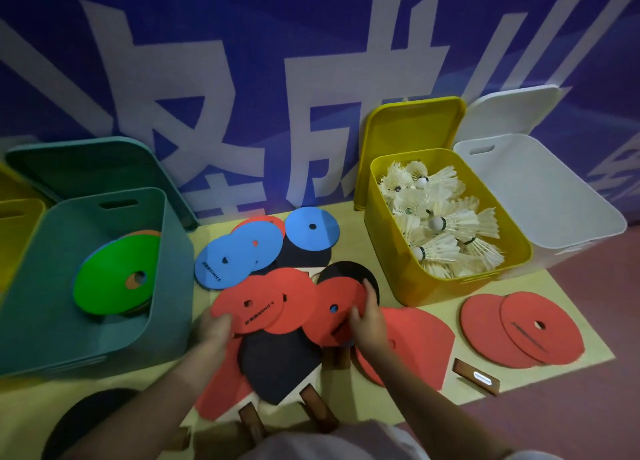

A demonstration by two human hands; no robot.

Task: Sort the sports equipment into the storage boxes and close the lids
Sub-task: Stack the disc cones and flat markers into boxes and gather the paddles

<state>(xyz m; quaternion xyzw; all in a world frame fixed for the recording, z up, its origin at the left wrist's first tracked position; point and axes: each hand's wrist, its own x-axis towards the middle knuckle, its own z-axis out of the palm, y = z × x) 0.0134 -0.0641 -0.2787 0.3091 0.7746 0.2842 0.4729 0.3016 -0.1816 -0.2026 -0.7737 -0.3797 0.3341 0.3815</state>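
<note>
Red flat discs gathered between both hands above the paddle pile

A fan of red marker discs (277, 303) is pinched at its edges: the left hand (213, 331) grips the left disc, the right hand (367, 321) the right one, fingers curled over the rims, forearms reaching in from below. The discs look thin, light and floppy, so edge grips with support beneath are advised. They are held just beside the teal box (104, 321), over table-tennis paddles (280, 366) on the tabletop (398, 394).
</note>
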